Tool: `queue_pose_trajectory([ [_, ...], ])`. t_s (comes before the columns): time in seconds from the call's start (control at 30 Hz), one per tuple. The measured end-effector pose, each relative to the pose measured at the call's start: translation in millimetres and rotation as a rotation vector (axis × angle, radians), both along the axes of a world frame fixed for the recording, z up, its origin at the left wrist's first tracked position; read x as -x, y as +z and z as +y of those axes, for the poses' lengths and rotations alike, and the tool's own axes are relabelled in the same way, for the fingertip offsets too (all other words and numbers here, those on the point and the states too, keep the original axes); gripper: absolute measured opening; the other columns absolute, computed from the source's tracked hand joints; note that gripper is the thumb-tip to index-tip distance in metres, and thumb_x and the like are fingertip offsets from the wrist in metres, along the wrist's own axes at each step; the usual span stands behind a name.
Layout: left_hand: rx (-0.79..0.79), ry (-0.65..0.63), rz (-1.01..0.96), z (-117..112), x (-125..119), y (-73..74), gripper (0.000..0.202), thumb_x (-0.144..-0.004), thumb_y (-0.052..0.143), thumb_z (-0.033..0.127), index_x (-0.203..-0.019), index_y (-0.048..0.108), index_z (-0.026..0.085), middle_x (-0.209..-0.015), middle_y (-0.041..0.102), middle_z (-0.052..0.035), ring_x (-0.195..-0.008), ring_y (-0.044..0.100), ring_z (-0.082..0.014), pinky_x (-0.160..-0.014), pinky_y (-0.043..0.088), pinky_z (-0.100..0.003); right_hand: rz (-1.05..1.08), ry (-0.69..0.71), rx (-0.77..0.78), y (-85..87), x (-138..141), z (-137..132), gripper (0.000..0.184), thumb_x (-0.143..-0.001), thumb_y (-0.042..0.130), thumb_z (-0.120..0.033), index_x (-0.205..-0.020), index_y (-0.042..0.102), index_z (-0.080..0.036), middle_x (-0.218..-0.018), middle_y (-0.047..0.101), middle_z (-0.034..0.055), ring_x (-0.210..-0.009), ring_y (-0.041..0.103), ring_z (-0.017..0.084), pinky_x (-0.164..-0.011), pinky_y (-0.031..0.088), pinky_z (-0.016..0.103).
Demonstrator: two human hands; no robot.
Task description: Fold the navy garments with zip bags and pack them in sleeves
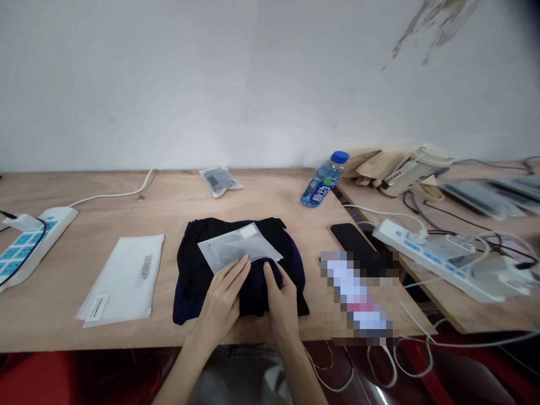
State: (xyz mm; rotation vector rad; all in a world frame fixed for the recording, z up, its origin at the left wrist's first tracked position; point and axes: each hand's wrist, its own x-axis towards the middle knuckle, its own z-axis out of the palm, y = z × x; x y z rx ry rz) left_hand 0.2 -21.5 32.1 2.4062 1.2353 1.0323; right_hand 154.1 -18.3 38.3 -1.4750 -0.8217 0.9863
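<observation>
Left hand is lying open, fingertips pinning clear pouch onto dark garment. Right hand, flat too, is pressing garment down, likely keeping folds tidy.

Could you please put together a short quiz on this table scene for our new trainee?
1. True or false: the water bottle stands upright on the table.
2. What lies on top of the dark folded garment that the left hand and right hand rest on? A) a phone B) a clear plastic bag C) a power strip
3. Fill in: the flat white bags lie to the garment's ___ side.
Key: 1 false, it lies on its side; 2 B; 3 left.
</observation>
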Motion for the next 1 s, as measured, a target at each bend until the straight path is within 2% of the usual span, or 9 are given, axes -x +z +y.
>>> queue_pose_trajectory([
  [0.13,0.027,0.043,-0.041,5.4,1.1,3.4,0.075,-0.083,0.034,-0.005,-0.151,0.032,0.029,-0.151,0.045,-0.0041,-0.139,0.042,-0.0209,-0.113,0.042,-0.047,-0.056,0.190,-0.060,-3.0,0.7,-10.8,0.053,-0.090,0.056,-0.048,-0.134,0.053,-0.020,-0.126,0.066,0.0105,-0.116,0.062,0.025,-0.095,0.053,0.040],
  [0.27,0.058,0.012,-0.081,9.1,2.7,4.3,0.083,-0.077,0.034,-0.008,-0.150,0.032,0.029,-0.152,0.043,-0.0042,-0.139,0.041,-0.0210,-0.114,0.040,-0.049,-0.539,0.122,-0.191,3.6,-8.8,-21.2,0.045,-0.089,0.061,-0.039,-0.129,0.053,-0.019,-0.113,0.067,0.0120,-0.100,0.067,0.024,-0.086,0.057,0.040],
  [0.37,0.072,-0.021,-0.104,10.8,2.0,2.9,0.087,-0.073,0.034,-0.010,-0.151,0.030,0.029,-0.153,0.041,-0.0045,-0.140,0.040,-0.0209,-0.115,0.039,-0.049,-0.845,0.128,-0.402,5.2,-11.6,-25.3,0.029,-0.092,0.057,-0.027,-0.120,0.061,-0.020,-0.117,0.062,0.0139,-0.108,0.063,0.025,-0.089,0.056,0.041],
  [0.53,0.108,-0.080,-0.112,13.8,3.9,2.9,0.096,-0.065,0.032,-0.012,-0.152,0.028,0.029,-0.154,0.039,-0.0030,-0.141,0.038,-0.0192,-0.116,0.039,-0.046,-1.133,0.502,-0.614,7.6,-10.8,-24.7,0.041,-0.093,0.046,-0.010,-0.132,0.057,-0.018,-0.130,0.061,0.0128,-0.129,0.051,0.027,-0.104,0.050,0.044],
  [0.6,0.116,-0.094,-0.109,14.4,5.7,4.0,0.099,-0.061,0.033,-0.012,-0.152,0.028,0.028,-0.154,0.039,-0.0029,-0.142,0.037,-0.0196,-0.116,0.039,-0.046,-1.217,0.650,-0.617,9.5,-9.6,-20.6,0.048,-0.091,0.043,-0.009,-0.139,0.051,-0.013,-0.139,0.056,0.0134,-0.136,0.044,0.028,-0.106,0.048,0.045],
  [0.7,0.094,-0.086,-0.116,14.2,6.5,5.7,0.092,-0.067,0.034,-0.010,-0.151,0.032,0.027,-0.152,0.042,-0.0037,-0.141,0.039,-0.0200,-0.116,0.039,-0.047,-1.327,0.737,-0.590,9.7,-4.1,-8.9,0.053,-0.088,0.044,-0.008,-0.141,0.047,-0.005,-0.146,0.048,0.0171,-0.140,0.037,0.031,-0.109,0.044,0.046],
  [0.87,0.062,-0.089,-0.147,13.0,1.3,7.3,0.078,-0.078,0.033,-0.007,-0.148,0.037,0.027,-0.149,0.047,-0.0047,-0.139,0.042,-0.0197,-0.114,0.042,-0.046,-1.458,0.678,-0.372,4.8,18.3,22.1,0.044,-0.086,0.050,-0.007,-0.129,0.059,-0.008,-0.124,0.065,0.0189,-0.110,0.061,0.031,-0.095,0.052,0.044],
  [0.93,0.061,-0.072,-0.158,13.3,0.2,8.0,0.074,-0.081,0.033,-0.006,-0.147,0.039,0.026,-0.148,0.048,-0.0056,-0.138,0.044,-0.0194,-0.113,0.043,-0.044,-1.471,0.652,-0.279,6.0,26.9,32.4,0.039,-0.087,0.050,-0.007,-0.124,0.062,-0.010,-0.110,0.070,0.0181,-0.096,0.065,0.029,-0.086,0.054,0.042],
  [1.0,0.042,-0.012,-0.169,13.0,2.1,9.8,0.067,-0.083,0.035,-0.004,-0.144,0.043,0.025,-0.146,0.050,-0.0062,-0.136,0.045,-0.0195,-0.112,0.043,-0.044,-1.455,0.648,-0.288,10.5,30.4,35.8,0.038,-0.088,0.050,-0.009,-0.125,0.061,-0.010,-0.108,0.070,0.0184,-0.098,0.065,0.030,-0.086,0.053,0.043],
])
